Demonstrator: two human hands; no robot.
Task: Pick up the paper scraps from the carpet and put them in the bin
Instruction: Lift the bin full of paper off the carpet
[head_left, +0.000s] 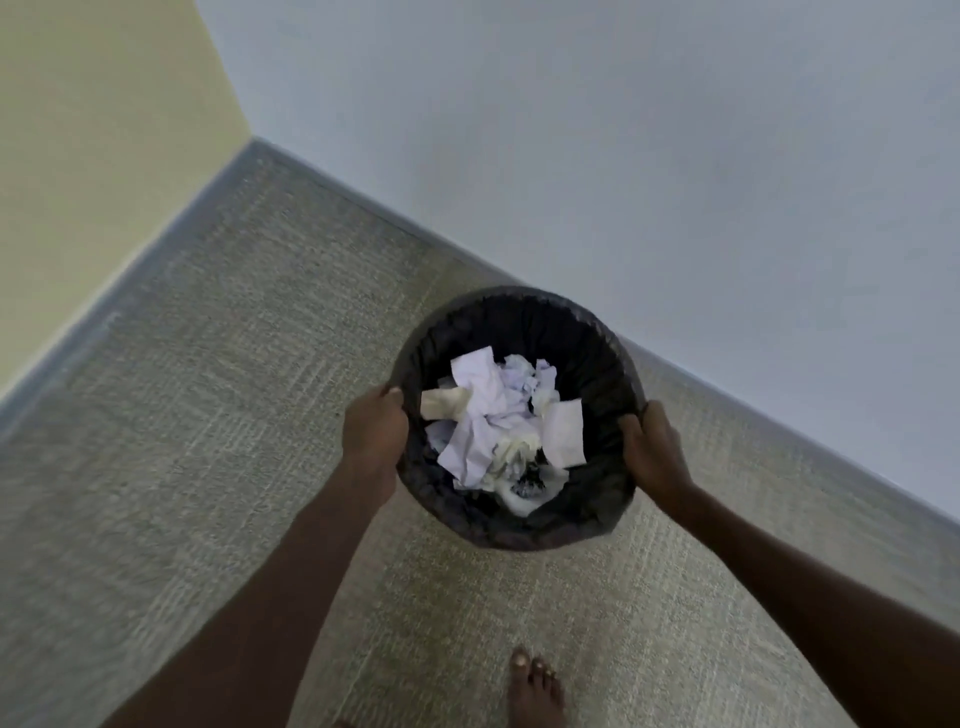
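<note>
A round bin (519, 312) lined with a black bag sits in the middle of the view, close to the wall. Crumpled white and cream paper scraps (498, 431) fill its inside. My left hand (374, 426) grips the bin's left rim, thumb over the edge. On the opposite side, my right hand (654, 447) holds the right rim. Whether the bin rests on the grey-green carpet (234, 389) or is lifted off it, I cannot tell. No loose scraps show on the carpet in view.
A pale blue wall (675, 182) runs along the back right with a grey skirting board. A cream wall (78, 182) meets it in the corner at the left. My bare foot (535, 686) stands on the carpet below the bin.
</note>
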